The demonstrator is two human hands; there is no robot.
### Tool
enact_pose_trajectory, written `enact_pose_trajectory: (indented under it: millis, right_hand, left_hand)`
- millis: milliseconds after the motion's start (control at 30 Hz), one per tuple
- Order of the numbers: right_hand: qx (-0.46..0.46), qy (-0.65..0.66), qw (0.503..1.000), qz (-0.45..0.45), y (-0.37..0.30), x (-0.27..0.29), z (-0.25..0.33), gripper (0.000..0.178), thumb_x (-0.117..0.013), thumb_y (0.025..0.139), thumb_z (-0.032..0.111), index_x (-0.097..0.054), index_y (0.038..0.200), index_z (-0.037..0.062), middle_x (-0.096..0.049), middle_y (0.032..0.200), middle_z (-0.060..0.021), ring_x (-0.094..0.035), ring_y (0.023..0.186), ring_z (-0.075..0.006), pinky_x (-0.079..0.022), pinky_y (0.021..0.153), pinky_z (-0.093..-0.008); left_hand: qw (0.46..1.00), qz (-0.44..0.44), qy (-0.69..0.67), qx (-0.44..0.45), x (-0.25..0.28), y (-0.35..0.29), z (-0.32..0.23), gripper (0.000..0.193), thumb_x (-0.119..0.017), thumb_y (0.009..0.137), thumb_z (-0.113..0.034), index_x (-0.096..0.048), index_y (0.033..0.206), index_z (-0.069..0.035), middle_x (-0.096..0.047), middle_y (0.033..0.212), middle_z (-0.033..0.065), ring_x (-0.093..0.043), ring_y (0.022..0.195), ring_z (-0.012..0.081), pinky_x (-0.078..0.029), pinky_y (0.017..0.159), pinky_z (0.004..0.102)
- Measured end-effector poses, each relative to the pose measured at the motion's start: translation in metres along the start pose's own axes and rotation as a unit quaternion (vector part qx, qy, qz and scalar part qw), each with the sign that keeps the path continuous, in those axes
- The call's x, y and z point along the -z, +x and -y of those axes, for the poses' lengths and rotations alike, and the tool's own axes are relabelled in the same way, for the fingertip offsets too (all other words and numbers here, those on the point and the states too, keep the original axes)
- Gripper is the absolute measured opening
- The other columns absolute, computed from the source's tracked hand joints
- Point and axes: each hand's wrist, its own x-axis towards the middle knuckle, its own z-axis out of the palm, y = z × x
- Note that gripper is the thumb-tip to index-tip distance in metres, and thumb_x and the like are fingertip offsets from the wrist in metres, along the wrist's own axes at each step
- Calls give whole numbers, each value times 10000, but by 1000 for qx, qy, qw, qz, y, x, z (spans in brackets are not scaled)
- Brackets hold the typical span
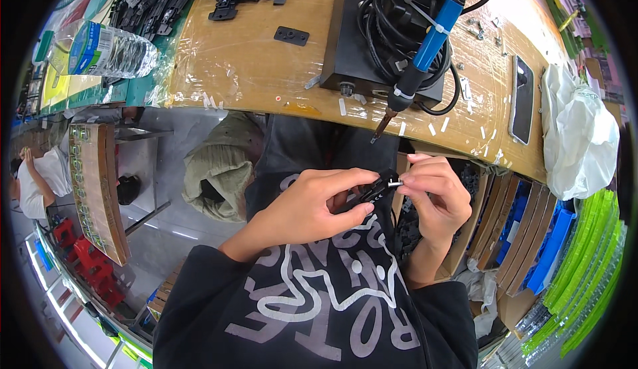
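It's bright, and your left hand (311,203) and right hand (438,193) look clear. White glare shines toward the far right corner of your counter (232,63). Around the outside, straight lines look bent.

Phone (522,100) beside white plastic bag (579,136)

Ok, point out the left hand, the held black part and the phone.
Left hand (315,199): head view, back of hand.
Held black part (380,191): head view, visible side.
Phone (523,100): head view, screen.
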Motion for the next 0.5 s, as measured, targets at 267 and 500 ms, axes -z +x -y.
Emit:
enact_pose_trajectory:
  millis: [267, 500]
  right_hand:
    - [-14, -35, 995, 96, 4, 7, 1, 184, -667, 545, -46, -563, 694, -16, -553, 665, -81, -539, 627, -206, -470, 704, -372]
    - [-34, -57, 992, 106, 2, 4, 3, 171, -657, 562, -51, -559, 699, -25, -549, 666, -78, -536, 638, -208, -466, 729, -380]
  left_hand:
    - [999, 8, 29, -27, -3, -1, 4, 335, -643, 649, -75, -554, 963, 2, -551, 682, 62, -424, 456, 87, -349, 429, 205]
    - [993, 33, 89, -70, 1, 0, 9, 325, -616, 652, -66, -555, 964, 2, -574, 729, 89, -472, 452, 132, -385, 430, 239]
